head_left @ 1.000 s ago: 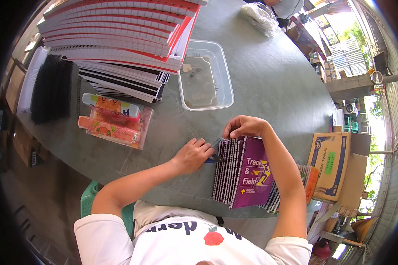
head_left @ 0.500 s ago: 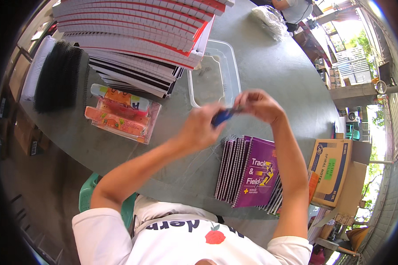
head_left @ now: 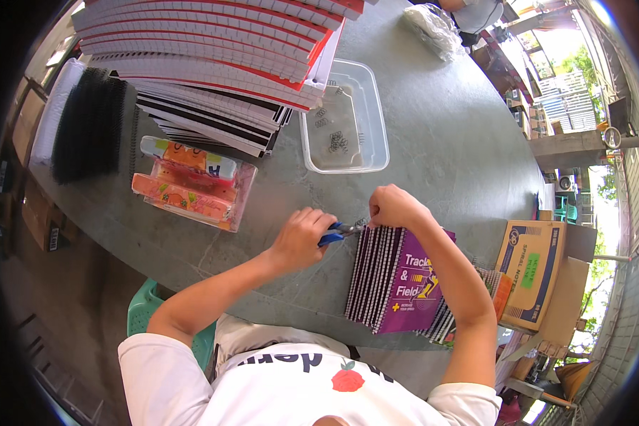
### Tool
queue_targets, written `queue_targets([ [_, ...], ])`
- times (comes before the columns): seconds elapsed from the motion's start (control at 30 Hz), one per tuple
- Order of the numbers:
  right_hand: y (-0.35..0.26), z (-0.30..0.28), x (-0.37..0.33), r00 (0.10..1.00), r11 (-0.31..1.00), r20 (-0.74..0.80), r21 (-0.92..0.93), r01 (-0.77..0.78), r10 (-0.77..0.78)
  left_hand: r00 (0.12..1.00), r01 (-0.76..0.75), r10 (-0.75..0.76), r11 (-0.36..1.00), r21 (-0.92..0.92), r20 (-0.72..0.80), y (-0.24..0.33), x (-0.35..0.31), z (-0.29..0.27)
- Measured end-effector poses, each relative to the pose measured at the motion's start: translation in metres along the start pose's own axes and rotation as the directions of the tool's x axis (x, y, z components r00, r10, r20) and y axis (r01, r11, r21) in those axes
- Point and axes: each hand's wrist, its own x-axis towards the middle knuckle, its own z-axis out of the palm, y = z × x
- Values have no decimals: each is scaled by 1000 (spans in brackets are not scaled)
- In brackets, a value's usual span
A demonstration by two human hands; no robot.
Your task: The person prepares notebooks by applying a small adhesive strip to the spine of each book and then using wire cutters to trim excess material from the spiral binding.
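My left hand (head_left: 299, 238) is closed around the blue handles of a pair of pliers (head_left: 333, 235), whose jaws point right. Close to the jaws, a short bit of coiled wire (head_left: 361, 222) shows at the top corner of a stack of spiral notebooks (head_left: 410, 287) with purple covers. My right hand (head_left: 399, 208) has its fingers pinched together just above that corner; whatever they hold is hidden. Beyond my hands sits a clear plastic tub (head_left: 384, 145), with small wire coil pieces (head_left: 339, 142) inside.
Tall piles of notebooks with red edges (head_left: 206, 50) stand at the far left, beside a bundle of black spiral coils (head_left: 89, 131). Orange packs (head_left: 192, 188) lie in front. A cardboard box (head_left: 531, 273) is at the right, a plastic bag (head_left: 437, 34) at the back near another person (head_left: 479, 15).
Both hands have come down toward me, from in front of the tub to the top corner of the purple notebooks. The pliers moved with my left hand, and the tub's contents are now uncovered.
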Motion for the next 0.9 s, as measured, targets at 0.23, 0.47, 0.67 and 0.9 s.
queue_targets([
  [0.23, -4, -41, 1, 913, 819, -407, 525, 233, 1, 999, -6, 4, 999, 43, 43, -14, -17, -2],
  [0.47, -47, -13, -1, 980, 946, 59, -278, -165, 188, 998, 11, -7, 999, 51, -70, -16, -26, -14],
  [0.67, -52, 37, 36, 950, 883, 200, -452, -128, 241, 980, -103, 117, 990, 92, -161, -29, -33, -10],
  [0.9, -58, 48, 22, 998, 960, 42, -275, 61, -52, 977, -106, 112, 994, 40, -181, -29, -36, -14],
])
